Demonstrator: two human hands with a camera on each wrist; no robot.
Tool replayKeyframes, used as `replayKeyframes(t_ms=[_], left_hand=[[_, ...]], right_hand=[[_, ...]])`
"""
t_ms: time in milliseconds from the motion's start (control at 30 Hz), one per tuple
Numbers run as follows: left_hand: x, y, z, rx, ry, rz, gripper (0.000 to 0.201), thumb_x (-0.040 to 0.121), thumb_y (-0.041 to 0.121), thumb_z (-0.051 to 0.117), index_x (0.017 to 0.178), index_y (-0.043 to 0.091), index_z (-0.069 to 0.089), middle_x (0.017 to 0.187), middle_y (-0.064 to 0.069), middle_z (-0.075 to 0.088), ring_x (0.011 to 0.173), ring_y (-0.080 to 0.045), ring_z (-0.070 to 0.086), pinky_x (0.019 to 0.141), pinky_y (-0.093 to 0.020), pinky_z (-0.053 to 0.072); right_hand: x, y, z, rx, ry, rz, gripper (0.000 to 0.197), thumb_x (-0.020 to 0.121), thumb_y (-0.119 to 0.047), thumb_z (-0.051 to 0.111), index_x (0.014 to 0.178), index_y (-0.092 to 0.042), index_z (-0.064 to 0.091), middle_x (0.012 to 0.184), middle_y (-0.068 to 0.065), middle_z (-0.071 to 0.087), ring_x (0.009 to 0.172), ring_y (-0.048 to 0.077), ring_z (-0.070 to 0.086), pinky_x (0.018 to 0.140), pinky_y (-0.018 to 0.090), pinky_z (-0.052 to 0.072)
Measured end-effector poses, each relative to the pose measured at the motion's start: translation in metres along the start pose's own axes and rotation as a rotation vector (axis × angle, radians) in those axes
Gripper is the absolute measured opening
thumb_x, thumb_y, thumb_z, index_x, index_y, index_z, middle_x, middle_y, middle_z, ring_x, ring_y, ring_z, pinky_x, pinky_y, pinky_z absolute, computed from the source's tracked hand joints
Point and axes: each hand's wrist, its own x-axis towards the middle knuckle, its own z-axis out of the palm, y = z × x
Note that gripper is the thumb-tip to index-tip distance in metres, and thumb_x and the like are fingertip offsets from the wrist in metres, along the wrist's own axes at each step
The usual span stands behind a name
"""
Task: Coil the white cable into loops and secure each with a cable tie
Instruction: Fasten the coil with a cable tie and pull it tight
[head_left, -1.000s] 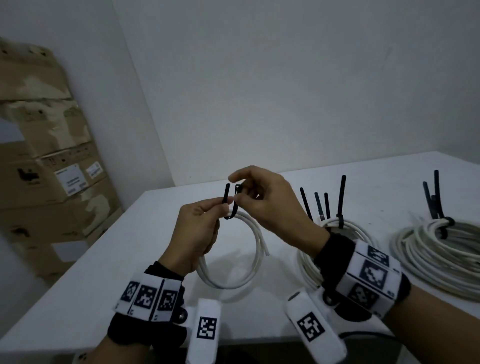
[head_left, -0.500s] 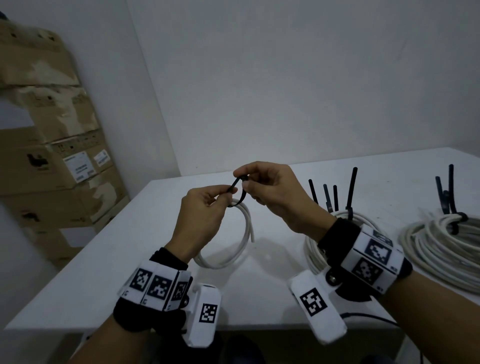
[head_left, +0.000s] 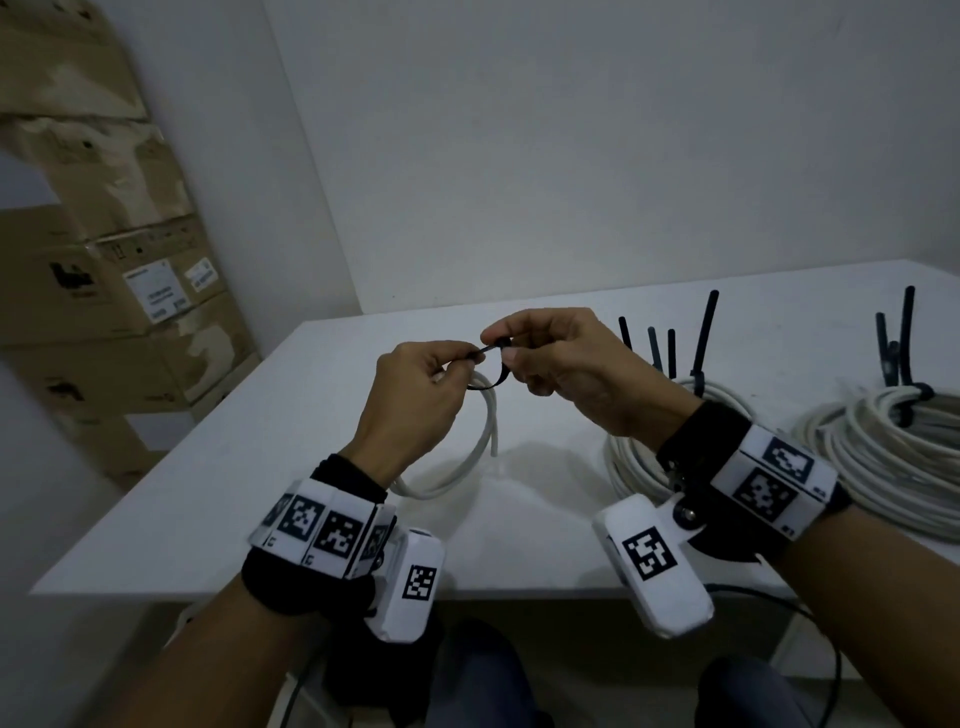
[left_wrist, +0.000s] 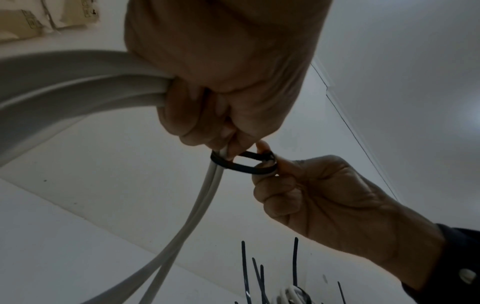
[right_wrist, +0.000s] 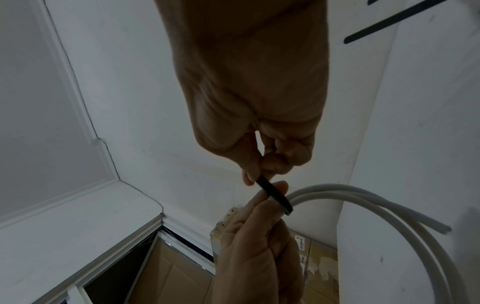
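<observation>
Above the white table (head_left: 249, 467) my left hand (head_left: 462, 357) grips a small loop of white cable (head_left: 483, 431), which hangs down toward the tabletop. A black cable tie (head_left: 491, 375) is wrapped round the cable strands as a small closed loop. The left thumb and forefinger pinch its tail, and my right hand (head_left: 501, 349) pinches its head end. In the left wrist view the cable tie (left_wrist: 241, 165) circles two cable (left_wrist: 78, 86) strands just below the left hand's fingers (left_wrist: 207, 123), with the right hand (left_wrist: 275, 166) pinching it. From the right wrist, the cable tie (right_wrist: 275, 195) runs between both hands beside the cable (right_wrist: 363, 197).
Two tied white coils lie on the table to the right, one (head_left: 631, 457) behind my right wrist and a larger one (head_left: 893, 457) further right, both with black tie tails (head_left: 704, 332) sticking up. Cardboard boxes (head_left: 104, 312) are stacked left of the table. The near edge (head_left: 311, 592) is close.
A second ago the tie was an open U with both ends up. Its tail now passes through the head, making a closed loop round the cable. Both hands stay close together.
</observation>
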Motion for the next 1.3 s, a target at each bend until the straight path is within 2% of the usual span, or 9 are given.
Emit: replayKeyframes(t_ms=[133,533,633,733,833,900,967,1100,1300], left_hand=[[-0.005,0.002,0.001,0.018,-0.007,0.018,0.024,0.092,0.011,0.053,0.096,0.018,0.076,0.073,-0.004,0.071,0.039,-0.007,0.037,0.04,-0.013,0.029],[-0.018,0.011,0.006,-0.019,-0.027,0.075,0.02,0.093,0.012,0.057,0.099,0.017,0.076,0.082,0.01,0.071,0.056,-0.017,0.054,0.051,-0.014,0.039],[-0.021,0.014,0.008,-0.038,-0.047,0.106,0.023,0.093,0.011,0.056,0.097,0.022,0.076,0.081,0.012,0.072,0.061,-0.006,0.059,0.055,-0.012,0.041],[-0.025,0.017,0.01,-0.04,-0.061,0.134,0.032,0.093,0.01,0.055,0.085,0.036,0.072,0.07,0.014,0.07,0.051,-0.006,0.047,0.05,-0.018,0.036],[-0.026,0.02,0.011,-0.057,-0.04,0.136,0.034,0.093,0.012,0.056,0.081,0.041,0.07,0.076,0.009,0.072,0.061,-0.021,0.056,0.057,-0.034,0.044],[-0.024,0.021,0.01,-0.068,-0.027,0.14,0.031,0.093,0.012,0.057,0.082,0.038,0.071,0.076,0.01,0.073,0.065,-0.014,0.061,0.058,-0.028,0.045],[-0.022,0.022,0.008,-0.08,-0.028,0.139,0.027,0.093,0.011,0.056,0.087,0.029,0.075,0.076,0.01,0.073,0.055,-0.004,0.055,0.05,-0.015,0.038],[-0.02,0.021,0.005,-0.097,-0.046,0.116,0.024,0.092,0.01,0.054,0.091,0.018,0.077,0.065,0.01,0.069,0.043,-0.002,0.041,0.044,-0.011,0.03],[-0.022,0.018,0.002,-0.269,-0.221,0.02,0.026,0.099,0.024,0.051,0.12,0.031,0.064,0.046,0.012,0.046,0.039,-0.006,0.027,0.04,-0.018,0.026]], right_hand=[[-0.008,0.0,-0.003,0.01,-0.09,0.079,0.024,0.085,0.011,0.052,0.104,0.005,0.064,0.066,0.004,0.051,0.057,0.012,0.039,0.053,0.023,0.028],[-0.02,-0.007,-0.015,0.095,-0.133,0.131,0.024,0.09,0.006,0.049,0.096,-0.012,0.064,0.064,-0.005,0.055,0.057,0.01,0.04,0.054,0.022,0.027],[-0.022,-0.006,-0.014,0.092,-0.14,0.138,0.024,0.089,0.005,0.05,0.096,-0.013,0.065,0.066,-0.004,0.057,0.056,0.01,0.04,0.054,0.023,0.026],[-0.023,-0.001,-0.011,0.043,-0.118,0.101,0.023,0.088,0.004,0.053,0.096,-0.014,0.065,0.071,0.004,0.057,0.055,0.01,0.04,0.054,0.025,0.025],[-0.024,0.003,-0.006,0.032,-0.05,0.016,0.019,0.087,0.004,0.058,0.096,-0.012,0.061,0.072,0.012,0.057,0.05,0.009,0.047,0.05,0.019,0.03],[-0.025,0.003,-0.003,0.047,0.05,-0.052,0.015,0.085,0.005,0.063,0.09,-0.008,0.058,0.066,0.013,0.059,0.043,0.013,0.05,0.044,0.015,0.036],[-0.023,0.003,-0.001,-0.027,0.142,-0.138,0.014,0.083,0.001,0.068,0.08,-0.01,0.059,0.067,0.014,0.063,0.04,0.017,0.051,0.041,0.017,0.039],[-0.017,0.008,0.001,-0.346,0.206,-0.258,0.014,0.082,-0.014,0.071,0.074,-0.021,0.062,0.07,-0.003,0.067,0.04,0.018,0.056,0.046,0.024,0.043],[-0.011,0.004,-0.008,-0.66,0.295,-0.339,0.007,0.085,-0.03,0.067,0.079,-0.027,0.065,0.071,-0.015,0.064,0.05,0.006,0.055,0.058,0.025,0.043]])
